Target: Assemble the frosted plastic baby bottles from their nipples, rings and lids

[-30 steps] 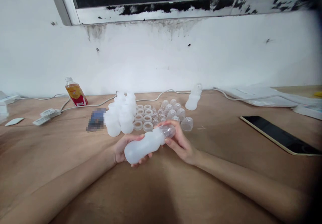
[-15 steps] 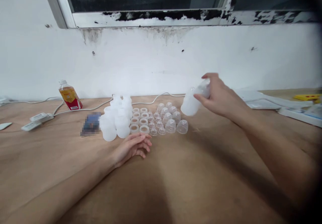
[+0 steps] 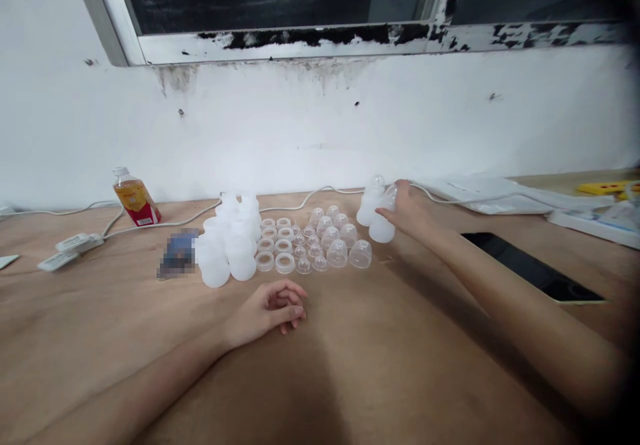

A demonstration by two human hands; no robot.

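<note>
My right hand is wrapped round the clear domed top of a frosted baby bottle, which stands upright or nearly so at the table's back right. Close behind it, on its left, stands another capped bottle. My left hand rests on the table with its fingers loosely curled and nothing in them. Beyond it are rows of white bottle bodies, pale screw rings, clear bottle teats and clear dome caps.
A black phone lies under my right forearm. White cables run along the wall. A drink bottle stands back left, near a blurred packet. Plastic bags and a yellow object lie at the right.
My right hand has lowered the capped bottle from the air to the table beside another one. My left hand has turned and drawn back slightly. The phone has come into view.
</note>
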